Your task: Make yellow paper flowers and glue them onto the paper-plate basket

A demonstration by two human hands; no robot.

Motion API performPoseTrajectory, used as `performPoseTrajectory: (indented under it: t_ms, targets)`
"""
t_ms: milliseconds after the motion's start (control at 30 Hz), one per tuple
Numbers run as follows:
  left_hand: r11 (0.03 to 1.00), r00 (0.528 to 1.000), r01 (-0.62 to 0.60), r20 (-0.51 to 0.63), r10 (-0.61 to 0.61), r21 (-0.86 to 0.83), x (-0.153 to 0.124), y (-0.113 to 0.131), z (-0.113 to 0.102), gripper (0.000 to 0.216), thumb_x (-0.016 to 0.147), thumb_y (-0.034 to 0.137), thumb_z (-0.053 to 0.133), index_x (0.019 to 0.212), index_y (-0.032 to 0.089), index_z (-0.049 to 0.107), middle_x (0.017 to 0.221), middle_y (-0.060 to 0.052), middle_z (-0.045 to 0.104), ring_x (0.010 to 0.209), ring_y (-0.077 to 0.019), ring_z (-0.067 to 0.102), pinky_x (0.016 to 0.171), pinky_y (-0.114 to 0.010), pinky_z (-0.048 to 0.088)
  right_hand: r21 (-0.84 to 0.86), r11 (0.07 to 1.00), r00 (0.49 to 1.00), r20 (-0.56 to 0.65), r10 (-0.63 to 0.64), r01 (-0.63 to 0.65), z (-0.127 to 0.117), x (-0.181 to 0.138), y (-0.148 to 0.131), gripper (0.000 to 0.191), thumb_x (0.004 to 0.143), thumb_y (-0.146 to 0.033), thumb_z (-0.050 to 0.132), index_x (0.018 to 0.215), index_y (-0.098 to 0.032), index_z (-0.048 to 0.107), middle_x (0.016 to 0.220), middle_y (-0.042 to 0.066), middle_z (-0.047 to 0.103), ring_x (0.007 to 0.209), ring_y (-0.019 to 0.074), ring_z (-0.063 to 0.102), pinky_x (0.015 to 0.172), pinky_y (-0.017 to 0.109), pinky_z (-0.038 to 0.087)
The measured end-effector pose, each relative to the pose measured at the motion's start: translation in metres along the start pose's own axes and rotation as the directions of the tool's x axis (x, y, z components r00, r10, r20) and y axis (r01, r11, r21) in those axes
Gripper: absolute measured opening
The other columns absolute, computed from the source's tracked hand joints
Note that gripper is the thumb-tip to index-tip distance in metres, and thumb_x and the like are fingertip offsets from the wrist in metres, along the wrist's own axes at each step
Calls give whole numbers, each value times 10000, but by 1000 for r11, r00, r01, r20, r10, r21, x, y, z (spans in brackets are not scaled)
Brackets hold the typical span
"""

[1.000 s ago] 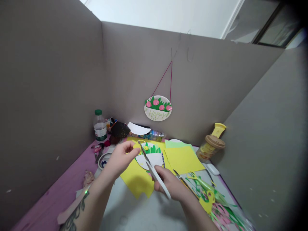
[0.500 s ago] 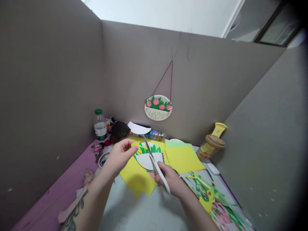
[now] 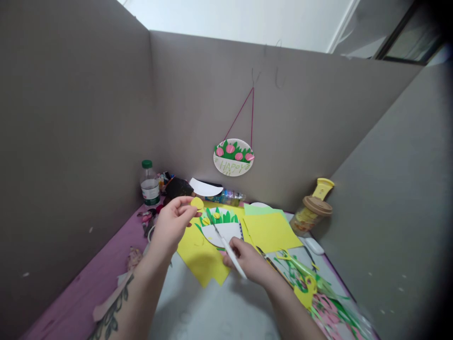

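My left hand (image 3: 172,224) pinches a small round yellow paper piece (image 3: 197,203) between thumb and fingertips, raised above the desk. My right hand (image 3: 247,260) is closed round white-handled scissors (image 3: 226,248), whose blades point up and left toward a half paper plate (image 3: 223,231) with green paper grass and small yellow pieces on it. That plate lies on a yellow paper sheet (image 3: 198,257). The two hands are a short way apart.
A finished plate craft (image 3: 233,157) with pink flowers hangs on the back partition. A water bottle (image 3: 149,184) stands back left, a brown-lidded jar (image 3: 311,215) back right. More yellow and green sheets (image 3: 271,229) lie right of the plate. Paper scraps (image 3: 314,295) pile at right.
The scissors have come away from the yellow piece and dropped lower. My left hand has lifted the cut yellow round slightly up and left.
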State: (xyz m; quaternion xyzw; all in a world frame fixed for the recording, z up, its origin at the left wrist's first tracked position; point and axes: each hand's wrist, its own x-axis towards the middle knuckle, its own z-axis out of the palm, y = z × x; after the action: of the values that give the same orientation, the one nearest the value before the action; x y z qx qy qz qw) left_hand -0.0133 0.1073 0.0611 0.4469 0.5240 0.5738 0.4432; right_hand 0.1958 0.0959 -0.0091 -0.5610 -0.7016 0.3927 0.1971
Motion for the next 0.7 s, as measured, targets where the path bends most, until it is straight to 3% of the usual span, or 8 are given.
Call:
performPoseTrajectory:
  t_ms: [67,167,300,433,567,700]
  targets:
    - [1000,1000,-1,-1,1,-2,0,-1,0,324,637,393,685,842,172,565,712,-47,701,748,-196,666,520,-198,381,-184,983,1000,-23,-20,16,5,1,5,249,614,-338,672,710,-184,501,732,-11,546,639,127,449,548,227,304]
    - [1000,1000,-3,16,3,-20,1,-4,1,302,657,406,672,809,166,568,719,-49,692,741,-189,663,500,-186,368,-349,929,993,37,-113,119,14,1,8,334,593,-393,711,813,-180,577,855,29,576,725,163,499,611,249,336]
    - [999,997,10,73,-8,-34,3,-12,6,266,674,382,664,777,144,609,608,-17,638,604,-135,614,469,-177,343,-403,887,972,155,-176,225,20,-4,8,428,621,-378,693,985,-175,597,992,87,574,909,242,525,751,308,384]
    - [989,984,110,152,-94,-99,1,-21,19,261,674,377,670,761,139,607,438,51,519,402,-74,478,428,-178,308,-407,854,937,264,-228,323,19,-6,10,466,645,-365,657,1061,-167,584,1093,131,541,1092,303,449,877,364,371]
    - [969,956,202,243,-163,-144,-4,-30,35,278,673,372,686,782,135,591,699,-39,677,542,-103,608,457,-168,338,-364,839,895,343,-283,405,16,-6,13,527,659,-392,636,1136,-186,551,1129,124,539,1078,294,464,906,382,365]
    - [938,942,239,293,-162,-249,-9,-35,45,328,708,424,649,849,133,594,832,-86,697,651,-145,661,488,-181,382,-361,860,906,357,-229,360,13,-7,14,509,623,-449,661,1051,-178,613,1047,118,581,1016,293,498,818,348,407]
